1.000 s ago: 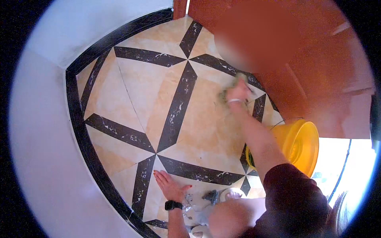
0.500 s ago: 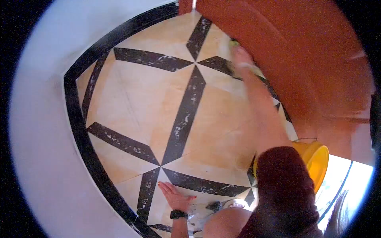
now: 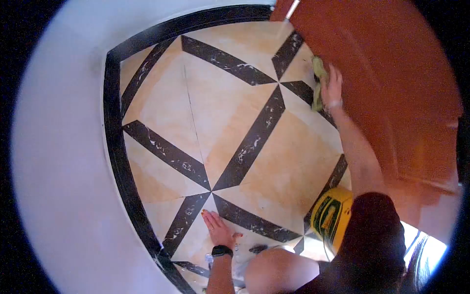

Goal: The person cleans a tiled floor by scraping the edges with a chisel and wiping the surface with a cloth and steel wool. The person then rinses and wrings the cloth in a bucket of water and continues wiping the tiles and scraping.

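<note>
My right hand presses a greenish cloth against the patterned tile floor, beside a reddish-brown wooden panel. Its fingers lie over the cloth's edge and are partly hidden. My left hand rests flat on the tiles near a black strip, holding nothing, with its fingers out and a dark watch on the wrist. A yellow bucket stands by my right arm, partly covered by the dark sleeve.
The reddish-brown panel runs along the right side. A white wall with a black skirting borders the floor on the left and back. My bare knee is at the bottom, with a small dark item near it.
The view has shifted, so the floor appears further right. My right hand stays by the panel with the cloth now plainly visible. More of the bucket's labelled side shows. My left hand stays flat.
</note>
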`<state>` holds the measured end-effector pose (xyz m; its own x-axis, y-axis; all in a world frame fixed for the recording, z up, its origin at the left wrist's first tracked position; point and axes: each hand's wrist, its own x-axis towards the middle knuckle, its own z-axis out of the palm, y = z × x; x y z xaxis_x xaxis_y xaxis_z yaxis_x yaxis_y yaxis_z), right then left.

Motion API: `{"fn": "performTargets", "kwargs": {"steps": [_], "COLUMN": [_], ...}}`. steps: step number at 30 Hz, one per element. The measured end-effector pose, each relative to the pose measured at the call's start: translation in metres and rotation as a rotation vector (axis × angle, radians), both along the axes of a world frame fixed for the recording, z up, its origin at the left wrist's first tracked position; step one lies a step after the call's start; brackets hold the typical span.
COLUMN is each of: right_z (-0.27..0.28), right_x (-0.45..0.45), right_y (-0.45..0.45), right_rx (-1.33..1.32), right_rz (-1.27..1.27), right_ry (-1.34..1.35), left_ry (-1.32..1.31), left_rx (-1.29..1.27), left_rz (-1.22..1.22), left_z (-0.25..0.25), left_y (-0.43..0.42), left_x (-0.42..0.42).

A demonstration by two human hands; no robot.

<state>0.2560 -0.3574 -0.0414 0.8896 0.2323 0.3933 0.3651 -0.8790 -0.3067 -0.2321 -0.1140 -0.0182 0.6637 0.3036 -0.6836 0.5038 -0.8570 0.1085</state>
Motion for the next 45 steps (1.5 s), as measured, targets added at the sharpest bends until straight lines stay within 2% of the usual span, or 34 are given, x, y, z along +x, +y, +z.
{"fn": "performTargets", "kwargs": {"steps": [1, 3, 5, 7, 8, 10, 12, 14, 15, 17, 19, 22, 24, 26, 27, 28, 30, 31, 32, 33, 36, 37, 38, 41, 42, 44, 45], "right_z": [-0.019, -0.070, -0.059, -0.072, -0.082, -0.083, -0.078, -0.036, -0.029, -0.051, -0.068, -0.002, 0.007, 0.010, 0.015, 0.010, 0.001, 0.019, 0.002, 0.010, 0.008, -0.016, -0.017, -0.019, -0.023, -0.015, -0.008], "right_x": [0.047, 0.113, 0.098, 0.109, 0.113, 0.094, 0.056, 0.001, -0.036, -0.089, -0.143, -0.263, -0.276, -0.282, -0.258, -0.230, -0.173, -0.166, -0.149, -0.154, -0.239, -0.270, -0.304, -0.403, -0.432, -0.478, -0.494], "right_y": [-0.001, 0.011, 0.036, 0.027, 0.016, -0.005, -0.011, -0.020, -0.031, -0.041, -0.052, -0.018, -0.010, 0.007, 0.005, 0.007, 0.013, 0.020, 0.022, 0.044, 0.098, 0.099, 0.106, 0.121, 0.127, 0.138, 0.144], "right_rx": [-0.065, -0.287, -0.319, -0.271, -0.245, -0.238, -0.284, -0.451, -0.363, -0.193, -0.238, -0.538, -0.512, -0.578, -0.543, -0.455, -0.264, -0.217, -0.496, -0.687, -0.800, -0.887, -0.846, -0.743, -0.713, -0.680, -0.676], "right_rz": [0.039, -0.073, -0.158, -0.167, -0.020, 0.219, 0.398, 0.476, 0.520, 0.506, 0.786, 1.302, 1.512, 1.570, 1.490, 1.398, 1.216, 0.934, 0.556, 0.454, 0.139, 0.167, 0.209, 0.262, 0.290, 0.355, 0.393], "right_ry": [-0.003, 0.461, 0.432, 0.449, 0.379, 0.284, 0.228, 0.443, 0.433, 0.616, 0.511, 0.268, 0.347, 0.243, 0.340, 0.312, 0.272, 0.306, 0.455, 0.415, 0.401, 0.197, 0.211, 0.272, 0.304, 0.363, 0.396], "left_ry": [-0.006, -0.065, -0.104, -0.208, -0.256, -0.185, -0.151, -0.193, -0.184, -0.184, -0.214, -0.259, -0.264, -0.346, -0.379, -0.299, -0.295, -0.315, -0.341, -0.339, -0.428, -0.468, -0.511, -0.438, -0.496, -0.589, -0.452], "left_rx": [0.006, -0.038, -0.099, -0.087, -0.101, -0.118, -0.077, -0.074, -0.069, -0.066, -0.065, -0.088, -0.110, -0.216, -0.261, -0.027, 0.000, 0.008, 0.018, 0.002, 0.006, -0.025, -0.056, 0.035, 0.105, 0.111, 0.002], "left_rz": [0.012, 0.046, 0.071, 0.072, 0.078, 0.115, 0.088, 0.077, 0.078, 0.075, 0.081, 0.093, 0.124, 0.203, 0.249, -0.014, -0.009, -0.002, 0.006, 0.011, 0.026, 0.002, -0.019, -0.267, -0.316, -0.199, -0.038], "left_z": [-0.001, -0.007, -0.002, -0.021, -0.029, -0.039, -0.025, -0.027, -0.024, -0.020, -0.019, -0.013, -0.015, -0.029, -0.037, -0.033, -0.031, -0.033, -0.033, -0.027, -0.029, -0.039, -0.051, -0.038, -0.028, -0.033, -0.013], "left_y": [-0.002, -0.001, -0.003, -0.002, -0.005, -0.010, -0.017, -0.021, -0.025, -0.007, -0.007, -0.004, -0.002, -0.001, 0.002, 0.001, 0.000, 0.000, -0.002, 0.000, 0.001, -0.002, -0.006, 0.013, 0.030, 0.072, 0.088], "left_x": [0.003, 0.002, 0.001, -0.001, -0.005, -0.012, 0.008, 0.003, 0.003, 0.013, 0.013, 0.009, 0.009, 0.003, -0.006, -0.002, -0.002, -0.004, -0.006, -0.008, -0.019, -0.036, -0.054, -0.114, -0.133, -0.165, -0.164]}}
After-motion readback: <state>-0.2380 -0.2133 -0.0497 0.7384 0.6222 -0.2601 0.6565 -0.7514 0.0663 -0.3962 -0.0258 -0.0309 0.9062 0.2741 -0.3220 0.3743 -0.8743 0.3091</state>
